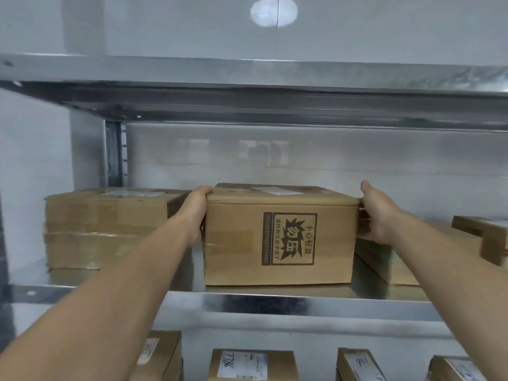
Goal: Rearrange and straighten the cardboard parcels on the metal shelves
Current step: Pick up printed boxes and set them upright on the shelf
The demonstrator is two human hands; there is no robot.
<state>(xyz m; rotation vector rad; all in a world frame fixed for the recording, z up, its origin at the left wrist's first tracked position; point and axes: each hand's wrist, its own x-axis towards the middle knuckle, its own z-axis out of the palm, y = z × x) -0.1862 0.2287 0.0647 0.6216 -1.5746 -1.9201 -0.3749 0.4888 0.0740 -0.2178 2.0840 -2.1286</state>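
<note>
On the shiny grey metal shelf [275, 301], right in the middle of the view, sits a brown cardboard box with a black printed square [280, 235] on its front. It lies flat and close to the front edge. The left hand [196, 215] holds its side at 9 o'clock, with the thumb hooked over the top edge. The right hand [376, 215] presses on the side at 3 o'clock with the thumb up; its fingers go behind the box, so I cannot tell if they curl. A wide brown box wrapped in clear tape [107, 229] stands just beside it at 9 o'clock, and a low flat brown box [398, 268] lies at 3 o'clock. The middle box looks stiff and maybe a bit heavy, and the print looks like a "be careful" sign, so it may break. Holding both sides low, or sliding it, seems safest
</note>
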